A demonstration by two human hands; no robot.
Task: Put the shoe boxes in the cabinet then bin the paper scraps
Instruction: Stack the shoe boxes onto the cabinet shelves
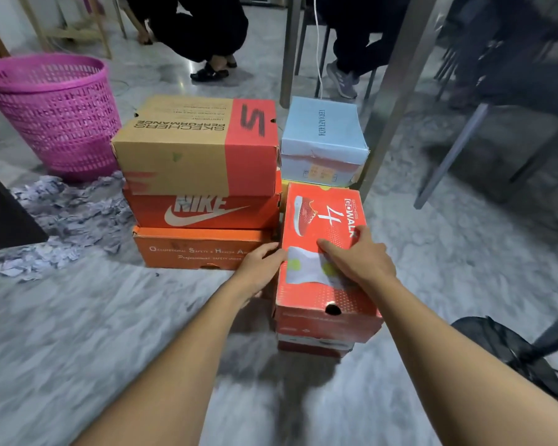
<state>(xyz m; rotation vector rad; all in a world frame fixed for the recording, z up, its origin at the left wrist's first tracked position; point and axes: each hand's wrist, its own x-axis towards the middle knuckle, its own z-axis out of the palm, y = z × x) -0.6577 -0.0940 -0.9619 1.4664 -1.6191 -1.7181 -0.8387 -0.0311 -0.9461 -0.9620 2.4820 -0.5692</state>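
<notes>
The red box (322,220) tops a stack (313,344) right of centre, its length running up the frame. Left hand (264,268) curls round its left edge — right hand (361,262) lies flat, fingers straight, on top

One wide-angle head-worn view looks forward and steeply down, close over the marble floor (78,333). Both arms enter from the bottom edge; left hand (262,268) and right hand (360,262) meet the red Skechers box (322,220) near centre. The pink basket (52,114) sits upper left.

Skechers Performance box (181,149), Nike box (203,210), GOwalk 4 box (322,220)
</notes>
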